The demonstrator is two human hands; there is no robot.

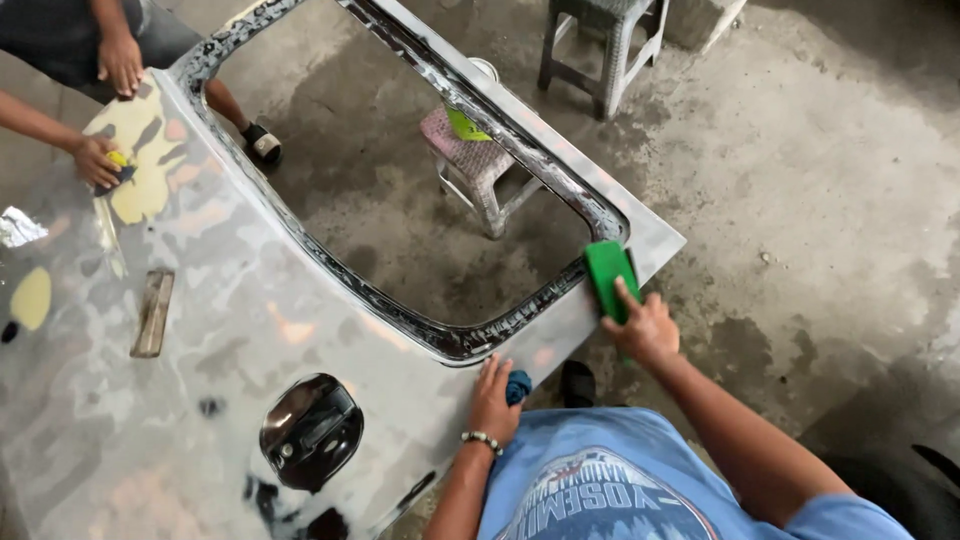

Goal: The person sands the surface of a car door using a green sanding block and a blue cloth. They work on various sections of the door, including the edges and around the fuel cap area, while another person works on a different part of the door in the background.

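Note:
A bare-metal car door panel (pixel 200 330) with an open window frame lies flat in front of me. My right hand (pixel 645 330) presses a green sanding block (pixel 610 278) against the panel's near right corner, by the window frame. Resting on the panel's near edge, my left hand (pixel 493 400) holds a small blue cloth (pixel 518 387); a bead bracelet circles its wrist. A recessed black door handle (pixel 310 432) sits on the panel left of that hand.
At the far left another person's hand (pixel 97 160) rubs a yellow filler patch (pixel 140 150) with a small pad; that person's other hand (pixel 120 62) rests on the panel's corner. A pink stool (pixel 470 160) stands under the window opening, a grey stool (pixel 605 40) beyond it. The floor is concrete.

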